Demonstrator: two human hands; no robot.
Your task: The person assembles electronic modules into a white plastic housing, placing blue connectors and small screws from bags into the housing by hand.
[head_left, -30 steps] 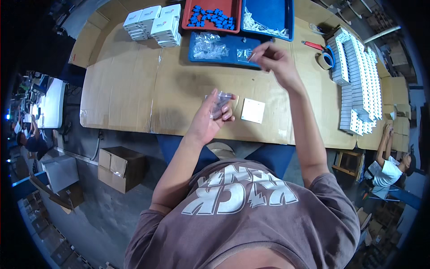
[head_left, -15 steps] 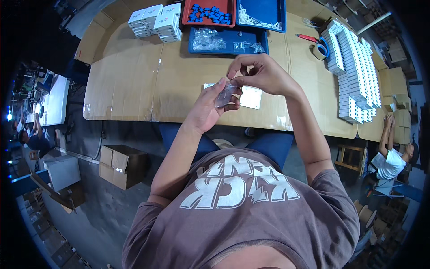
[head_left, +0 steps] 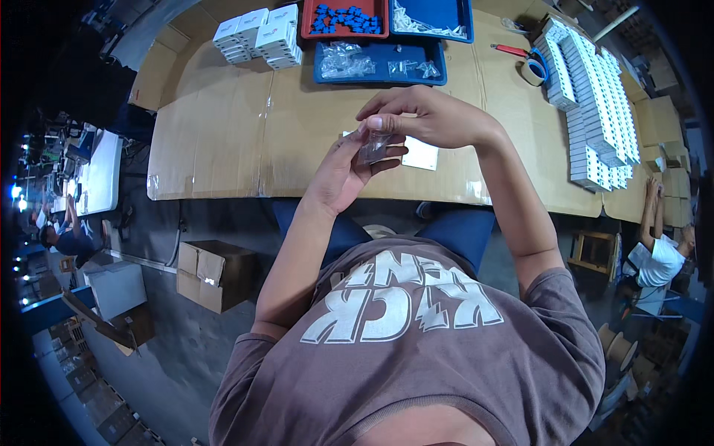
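Observation:
Both of my hands meet over the near part of a cardboard-covered table [head_left: 208,149]. In my left hand [head_left: 341,172] is a small clear plastic bag [head_left: 374,150], held between thumb and fingers. My right hand [head_left: 431,119] pinches the bag's upper end with thumb and forefinger. Whatever the bag contains is too small to make out. Beneath the hands lies a flat white piece [head_left: 422,152], partly covered by them.
Beyond my hands stand a blue tray [head_left: 383,74] of clear bags, a red tray [head_left: 304,26] of blue parts and another blue tray [head_left: 470,22] of white pieces. White boxes [head_left: 277,37] are stacked at far left, more boxes [head_left: 595,111] at right, near tape [head_left: 532,72] and a red-handled tool [head_left: 509,50].
My right hand has turned and shifted slightly, its thumb now lying flat along the bag's top edge. The left hand keeps its hold. The whole view has shifted a little.

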